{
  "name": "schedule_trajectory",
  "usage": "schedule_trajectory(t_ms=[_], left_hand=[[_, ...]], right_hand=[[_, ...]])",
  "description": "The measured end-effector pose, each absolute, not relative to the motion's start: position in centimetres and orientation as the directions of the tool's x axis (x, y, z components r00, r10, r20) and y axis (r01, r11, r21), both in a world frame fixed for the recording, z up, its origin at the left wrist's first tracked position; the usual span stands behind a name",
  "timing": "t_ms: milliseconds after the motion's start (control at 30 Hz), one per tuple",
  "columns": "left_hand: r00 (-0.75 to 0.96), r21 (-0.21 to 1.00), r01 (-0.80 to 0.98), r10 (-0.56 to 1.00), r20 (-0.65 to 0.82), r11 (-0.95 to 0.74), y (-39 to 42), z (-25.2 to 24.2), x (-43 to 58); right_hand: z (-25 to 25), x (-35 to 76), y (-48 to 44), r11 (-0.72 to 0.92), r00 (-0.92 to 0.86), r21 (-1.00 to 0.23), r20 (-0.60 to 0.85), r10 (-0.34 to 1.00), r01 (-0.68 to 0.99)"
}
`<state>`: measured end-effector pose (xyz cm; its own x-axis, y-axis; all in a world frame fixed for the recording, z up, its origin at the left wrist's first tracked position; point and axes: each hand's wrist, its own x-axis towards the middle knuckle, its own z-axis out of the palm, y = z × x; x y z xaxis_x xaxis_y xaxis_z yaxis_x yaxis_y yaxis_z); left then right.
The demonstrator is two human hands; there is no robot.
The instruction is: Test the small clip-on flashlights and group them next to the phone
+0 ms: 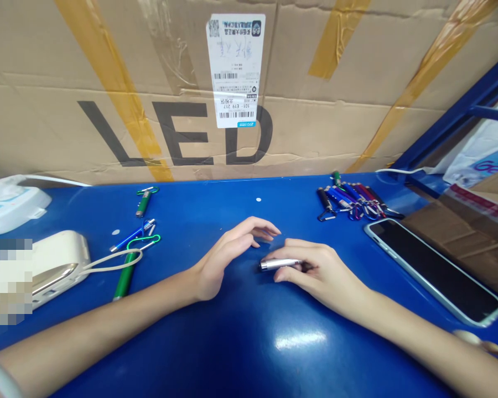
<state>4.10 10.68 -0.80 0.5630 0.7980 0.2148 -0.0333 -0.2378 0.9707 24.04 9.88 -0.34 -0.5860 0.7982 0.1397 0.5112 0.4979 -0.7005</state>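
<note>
My right hand is closed around a small silver flashlight, gripped between thumb and fingers with its dark-tipped end pointing left. The flashlight's rear end is hidden in the hand. Just to the left, my left hand is held over the blue table with its fingers stretched out and nothing in them. Its fingertips come close to my right hand, apart from the flashlight. Beyond my left forearm lie a green flashlight with a green carabiner, a slim blue flashlight and a smaller green flashlight.
Several keychain flashlights with carabiners lie bunched at the back right. A phone lies in front of them, beside a cardboard box. At left are a cream power bank and a white power strip. A large carton walls the back.
</note>
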Motion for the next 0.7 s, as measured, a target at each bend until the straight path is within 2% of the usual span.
schedule_trajectory(t_ms=[700], left_hand=[[0.581,0.964,-0.036,0.78,0.234,-0.262,10.76,-1.16,3.98]], right_hand=[[-0.74,24.22,10.03,0.532,-0.607,-0.696,0.172,0.776,0.482]])
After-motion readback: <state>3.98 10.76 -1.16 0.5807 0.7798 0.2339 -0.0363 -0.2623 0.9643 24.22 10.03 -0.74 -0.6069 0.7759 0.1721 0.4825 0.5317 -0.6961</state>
